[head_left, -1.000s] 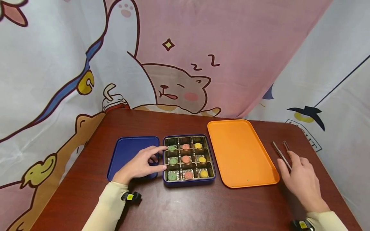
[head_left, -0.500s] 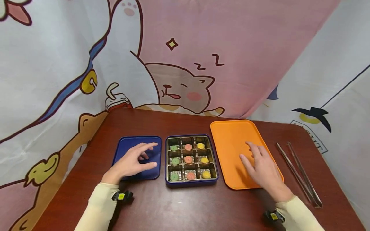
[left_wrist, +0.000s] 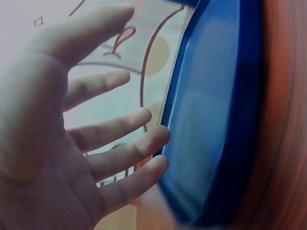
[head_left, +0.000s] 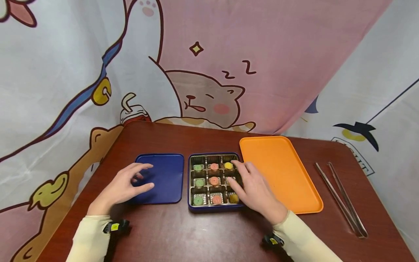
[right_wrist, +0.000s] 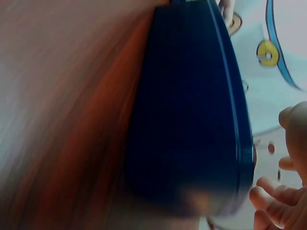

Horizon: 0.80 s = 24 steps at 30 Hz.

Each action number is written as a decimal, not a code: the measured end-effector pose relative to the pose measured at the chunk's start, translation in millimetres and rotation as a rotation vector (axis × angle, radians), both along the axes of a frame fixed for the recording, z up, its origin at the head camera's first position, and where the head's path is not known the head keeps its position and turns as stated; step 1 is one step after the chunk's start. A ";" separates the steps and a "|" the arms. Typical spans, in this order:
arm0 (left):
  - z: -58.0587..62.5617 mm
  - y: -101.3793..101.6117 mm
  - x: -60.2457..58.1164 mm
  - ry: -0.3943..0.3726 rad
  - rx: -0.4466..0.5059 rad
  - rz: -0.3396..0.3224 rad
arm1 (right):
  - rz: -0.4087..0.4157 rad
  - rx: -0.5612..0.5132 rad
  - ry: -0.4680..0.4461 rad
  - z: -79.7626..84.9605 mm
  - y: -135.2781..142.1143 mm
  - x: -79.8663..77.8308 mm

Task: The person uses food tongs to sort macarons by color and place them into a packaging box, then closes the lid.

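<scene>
In the head view a blue square tin (head_left: 214, 209) with a gold divided insert stands mid-table. Its compartments hold small round sweets: green (head_left: 199, 182), pink (head_left: 214, 181) and yellow (head_left: 228, 165). My right hand (head_left: 258, 193) hovers over the tin's right side, fingers spread and holding nothing, hiding part of the yellow column. In the right wrist view the tin's dark side (right_wrist: 189, 105) fills the middle, beside the fingers. A flat blue lid (head_left: 167, 178) lies left of the tin. Over the lid's left part my left hand (head_left: 119, 187) is held with loose fingers and nothing in its grasp.
An orange tray (head_left: 284, 171) lies just right of the tin, partly behind the right forearm. Farther right, metal tongs (head_left: 343, 203) rest on the brown table (head_left: 196, 240). A printed cloth (head_left: 278, 54) hangs behind the table.
My right hand has left the tongs and swung left across the orange tray to the tin. My left hand has drawn back leftward from the tin's edge to above the lid.
</scene>
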<state>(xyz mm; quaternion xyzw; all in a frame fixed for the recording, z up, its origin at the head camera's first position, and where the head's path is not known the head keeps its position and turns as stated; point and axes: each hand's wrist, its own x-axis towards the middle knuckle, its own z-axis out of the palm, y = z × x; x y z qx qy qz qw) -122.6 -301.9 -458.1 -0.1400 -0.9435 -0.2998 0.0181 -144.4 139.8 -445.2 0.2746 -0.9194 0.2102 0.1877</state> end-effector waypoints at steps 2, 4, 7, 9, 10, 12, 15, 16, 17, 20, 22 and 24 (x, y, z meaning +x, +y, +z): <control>1.1 -9.3 3.3 0.013 -0.018 0.021 | 0.031 -0.001 0.012 1.4 -13.8 1.1; 1.7 -18.7 6.8 0.031 -0.047 0.044 | 0.065 -0.005 0.013 3.3 -27.2 2.5; 2.7 -33.0 11.9 0.063 -0.070 0.082 | 0.109 -0.005 0.003 5.5 -47.4 5.7; 3.3 -42.1 15.1 0.076 -0.086 0.112 | 0.140 0.009 -0.013 7.0 -60.8 8.6; 3.3 -46.2 16.1 0.079 -0.088 0.121 | 0.151 0.017 -0.023 7.4 -67.4 10.5; 3.2 -53.6 17.9 0.069 -0.098 0.137 | 0.183 0.026 -0.050 8.2 -80.3 14.3; 2.0 -61.8 19.4 0.032 -0.122 0.146 | 0.220 0.037 -0.078 8.2 -96.8 19.8; 1.2 -63.7 19.8 0.017 -0.132 0.146 | 0.231 0.037 -0.086 8.2 -101.7 21.4; 0.4 -65.1 20.1 0.002 -0.141 0.147 | 0.242 0.038 -0.093 8.2 -106.2 22.9; -2.8 -65.9 19.9 -0.022 -0.152 0.142 | 0.260 0.038 -0.102 7.7 -116.6 26.0; -4.9 -64.4 18.5 -0.028 -0.153 0.133 | 0.269 0.034 -0.101 7.2 -121.4 27.2; -7.1 -62.5 16.4 -0.024 -0.152 0.120 | 0.273 0.031 -0.100 6.7 -124.6 27.9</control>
